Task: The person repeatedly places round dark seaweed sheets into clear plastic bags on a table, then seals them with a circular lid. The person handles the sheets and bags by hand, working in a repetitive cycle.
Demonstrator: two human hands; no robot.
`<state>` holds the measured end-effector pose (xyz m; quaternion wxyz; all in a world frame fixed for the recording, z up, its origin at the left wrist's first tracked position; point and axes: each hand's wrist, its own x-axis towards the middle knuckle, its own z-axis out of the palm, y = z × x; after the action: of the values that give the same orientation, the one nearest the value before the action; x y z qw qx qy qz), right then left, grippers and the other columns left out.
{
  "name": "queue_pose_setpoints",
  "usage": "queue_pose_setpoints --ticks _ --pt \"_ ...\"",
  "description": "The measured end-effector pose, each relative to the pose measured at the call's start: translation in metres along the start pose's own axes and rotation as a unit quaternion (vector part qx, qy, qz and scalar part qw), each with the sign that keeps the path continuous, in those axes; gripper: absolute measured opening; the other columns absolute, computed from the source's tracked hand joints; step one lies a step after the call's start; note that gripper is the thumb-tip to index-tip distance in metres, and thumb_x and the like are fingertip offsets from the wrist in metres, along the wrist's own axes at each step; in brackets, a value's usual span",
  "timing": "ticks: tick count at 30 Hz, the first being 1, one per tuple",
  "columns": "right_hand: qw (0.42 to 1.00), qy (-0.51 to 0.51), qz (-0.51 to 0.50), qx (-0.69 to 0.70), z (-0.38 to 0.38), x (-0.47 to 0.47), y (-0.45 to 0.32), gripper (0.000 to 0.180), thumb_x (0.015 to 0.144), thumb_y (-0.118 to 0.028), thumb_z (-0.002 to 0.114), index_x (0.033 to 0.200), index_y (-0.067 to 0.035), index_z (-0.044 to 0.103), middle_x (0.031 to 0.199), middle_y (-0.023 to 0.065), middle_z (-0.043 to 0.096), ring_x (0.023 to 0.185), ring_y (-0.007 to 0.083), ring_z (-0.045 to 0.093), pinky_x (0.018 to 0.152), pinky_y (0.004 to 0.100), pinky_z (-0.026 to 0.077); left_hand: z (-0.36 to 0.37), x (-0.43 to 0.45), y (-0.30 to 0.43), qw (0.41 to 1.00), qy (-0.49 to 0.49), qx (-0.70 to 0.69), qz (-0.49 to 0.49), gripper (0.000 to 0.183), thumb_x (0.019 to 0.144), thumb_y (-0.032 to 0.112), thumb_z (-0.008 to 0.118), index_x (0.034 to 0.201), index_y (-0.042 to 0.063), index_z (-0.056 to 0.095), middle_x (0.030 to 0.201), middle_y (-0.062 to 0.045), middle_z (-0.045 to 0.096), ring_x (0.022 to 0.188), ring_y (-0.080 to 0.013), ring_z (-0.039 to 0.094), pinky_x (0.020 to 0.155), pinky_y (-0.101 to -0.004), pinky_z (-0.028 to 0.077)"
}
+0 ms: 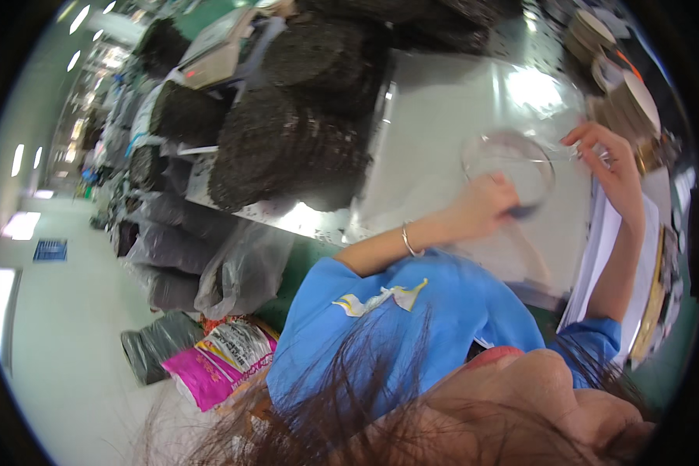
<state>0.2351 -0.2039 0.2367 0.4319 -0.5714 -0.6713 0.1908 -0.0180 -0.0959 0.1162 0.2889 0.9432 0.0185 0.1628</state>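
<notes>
My left hand [489, 201], with a bracelet on its wrist, is closed at the dark lower part of a round, thin-rimmed, see-through object [550, 163]. Both are blurred, so its exact kind is unclear. They are over a pale flat surface covered by clear plastic [431, 128]. To the right, my right hand [609, 163] is raised with bent fingers, its thumb and fingertips at the edge of the clear plastic film; whether they grip it cannot be told. Tall stacks of dark, rough round sheets [285, 145], resembling dried seaweed, stand left of the plastic.
A boxy device with a red light [215, 61] stands behind the stacks. Rolls or stacked discs [635, 108] are at the right, above white sheets [641, 233]. Filled grey plastic bags [175, 233] and a pink printed bag [209, 373] lie left of me.
</notes>
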Motion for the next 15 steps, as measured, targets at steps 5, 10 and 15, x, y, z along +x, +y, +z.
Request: queue_pose_setpoints --ticks 5,10,15 --pt "0.971 -0.163 0.168 0.049 0.026 -0.070 0.004 0.008 0.094 -0.004 0.063 0.093 0.001 0.069 0.097 0.0096 0.076 0.087 0.0177 0.069 0.075 0.0323 0.053 0.001 -0.019 0.030 0.915 -0.168 -0.364 0.051 0.044 0.094 0.011 0.068 0.137 0.004 0.061 0.133 -0.015 0.064 0.124 -0.0324 0.059 0.107 -0.0438 0.045" --pt "0.929 -0.265 0.256 0.017 0.045 -0.127 0.061 0.012 0.094 -0.010 0.065 0.089 0.000 0.068 0.085 0.0111 0.075 0.080 0.0203 0.070 0.073 0.0334 0.053 -0.029 -0.013 0.032 0.889 -0.169 -0.421 0.060 0.046 0.099 0.012 0.062 0.144 0.004 0.055 0.150 -0.017 0.052 0.133 -0.0333 0.053 0.112 -0.0427 0.042" --pt "0.956 -0.177 0.220 -0.081 0.004 -0.105 0.096 0.027 0.096 -0.020 0.068 0.116 -0.002 0.070 0.109 0.0117 0.074 0.101 0.0219 0.070 0.091 0.0346 0.053 0.038 -0.040 -0.049 0.967 0.020 0.210 -0.144 0.066 0.091 0.024 0.072 0.149 0.004 0.049 0.160 -0.021 0.037 0.149 -0.0415 0.032 0.121 -0.0553 0.027"
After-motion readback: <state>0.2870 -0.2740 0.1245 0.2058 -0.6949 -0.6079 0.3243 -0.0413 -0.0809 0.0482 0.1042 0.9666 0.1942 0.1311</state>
